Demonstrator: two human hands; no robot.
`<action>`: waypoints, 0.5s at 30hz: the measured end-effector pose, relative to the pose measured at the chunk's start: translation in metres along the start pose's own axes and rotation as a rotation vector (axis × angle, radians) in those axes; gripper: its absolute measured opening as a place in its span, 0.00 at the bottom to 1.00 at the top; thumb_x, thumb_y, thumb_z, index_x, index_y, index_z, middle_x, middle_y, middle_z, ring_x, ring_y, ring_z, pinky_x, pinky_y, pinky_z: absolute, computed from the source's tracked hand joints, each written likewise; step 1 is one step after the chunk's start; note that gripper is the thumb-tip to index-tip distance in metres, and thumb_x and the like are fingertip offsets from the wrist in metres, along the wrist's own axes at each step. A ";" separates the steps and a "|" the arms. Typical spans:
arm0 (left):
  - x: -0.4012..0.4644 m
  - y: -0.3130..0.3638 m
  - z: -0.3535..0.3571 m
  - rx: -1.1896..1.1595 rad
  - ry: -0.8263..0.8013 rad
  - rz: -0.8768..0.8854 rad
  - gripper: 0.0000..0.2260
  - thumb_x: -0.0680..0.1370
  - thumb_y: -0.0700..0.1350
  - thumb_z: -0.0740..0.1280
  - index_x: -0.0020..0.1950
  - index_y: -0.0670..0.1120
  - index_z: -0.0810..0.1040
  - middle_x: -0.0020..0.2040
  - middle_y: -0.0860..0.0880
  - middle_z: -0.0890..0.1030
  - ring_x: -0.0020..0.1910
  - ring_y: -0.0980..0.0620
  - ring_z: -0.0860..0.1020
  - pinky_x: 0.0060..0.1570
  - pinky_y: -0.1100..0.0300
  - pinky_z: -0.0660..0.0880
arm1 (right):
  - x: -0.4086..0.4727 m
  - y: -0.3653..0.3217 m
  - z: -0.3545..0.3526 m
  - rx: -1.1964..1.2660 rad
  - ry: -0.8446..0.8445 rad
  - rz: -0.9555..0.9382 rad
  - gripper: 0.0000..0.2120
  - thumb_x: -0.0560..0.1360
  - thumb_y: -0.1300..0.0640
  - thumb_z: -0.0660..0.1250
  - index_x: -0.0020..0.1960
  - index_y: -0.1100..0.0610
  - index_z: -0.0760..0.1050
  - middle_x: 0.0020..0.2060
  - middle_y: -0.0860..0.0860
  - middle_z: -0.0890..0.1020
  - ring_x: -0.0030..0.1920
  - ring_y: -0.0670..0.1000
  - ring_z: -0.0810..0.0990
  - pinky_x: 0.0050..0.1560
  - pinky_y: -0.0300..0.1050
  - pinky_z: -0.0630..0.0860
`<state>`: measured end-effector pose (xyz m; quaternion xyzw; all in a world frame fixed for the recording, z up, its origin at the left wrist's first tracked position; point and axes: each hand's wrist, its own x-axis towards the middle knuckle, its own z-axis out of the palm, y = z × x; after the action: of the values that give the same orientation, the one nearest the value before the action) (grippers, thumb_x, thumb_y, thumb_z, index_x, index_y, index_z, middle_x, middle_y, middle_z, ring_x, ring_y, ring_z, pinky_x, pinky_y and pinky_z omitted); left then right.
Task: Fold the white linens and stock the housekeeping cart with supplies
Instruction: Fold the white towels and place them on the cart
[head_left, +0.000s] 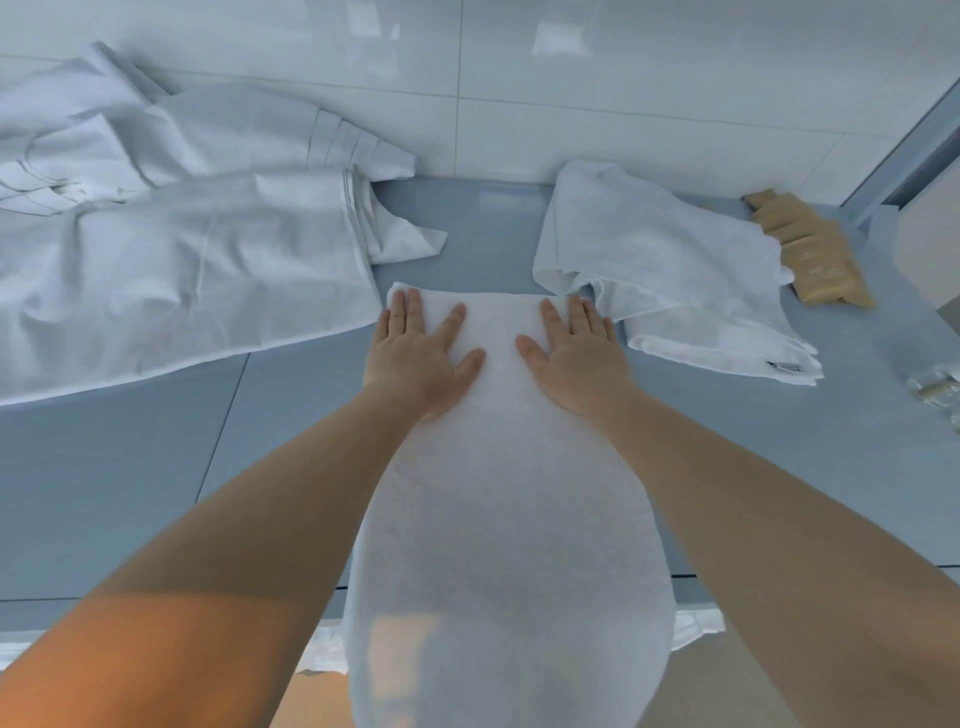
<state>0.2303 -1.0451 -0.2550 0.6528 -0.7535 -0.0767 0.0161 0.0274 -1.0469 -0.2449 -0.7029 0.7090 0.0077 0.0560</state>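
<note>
Both hands are lying flat on the long white towel (498, 493) that is stretching down the middle of the grey tabletop (130, 467) toward the person. The left hand (415, 353) is pressing near the towel's far left corner, fingers (402, 312) straight and slightly spread, thumb angled inward. The right hand (576, 353) is mirroring it near the far right corner, fingers (576, 317) likewise straight and spread, pinching nothing. A rumpled white sheet (171, 260) is sprawling across the left side, its edge just beside the left hand. A second, loosely bunched towel (670, 270) is sitting to the right, with tan packets (810, 260) lying behind it against the white tiled wall (571, 78).
</note>
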 end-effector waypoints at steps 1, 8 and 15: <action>0.004 0.001 0.000 -0.002 -0.001 -0.003 0.33 0.74 0.70 0.42 0.77 0.60 0.44 0.78 0.40 0.39 0.76 0.44 0.37 0.74 0.51 0.38 | -0.001 -0.003 0.002 -0.021 0.017 -0.002 0.32 0.79 0.36 0.43 0.78 0.49 0.45 0.78 0.57 0.44 0.77 0.56 0.42 0.76 0.52 0.40; 0.042 0.001 -0.001 0.013 0.003 0.005 0.34 0.73 0.71 0.42 0.77 0.61 0.44 0.78 0.40 0.40 0.76 0.43 0.38 0.74 0.51 0.39 | 0.018 -0.002 0.005 0.017 0.014 -0.011 0.30 0.78 0.34 0.43 0.77 0.41 0.44 0.78 0.55 0.43 0.77 0.56 0.41 0.76 0.51 0.39; 0.050 0.009 -0.005 -0.023 0.144 0.038 0.28 0.79 0.62 0.49 0.78 0.51 0.56 0.78 0.39 0.52 0.77 0.44 0.47 0.75 0.52 0.42 | 0.053 0.002 0.002 -0.006 0.036 -0.019 0.30 0.78 0.34 0.42 0.77 0.42 0.44 0.78 0.55 0.45 0.77 0.56 0.43 0.76 0.51 0.39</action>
<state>0.2144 -1.0935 -0.2524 0.6420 -0.7617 -0.0380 0.0794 0.0251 -1.0999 -0.2517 -0.7098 0.7032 -0.0033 0.0413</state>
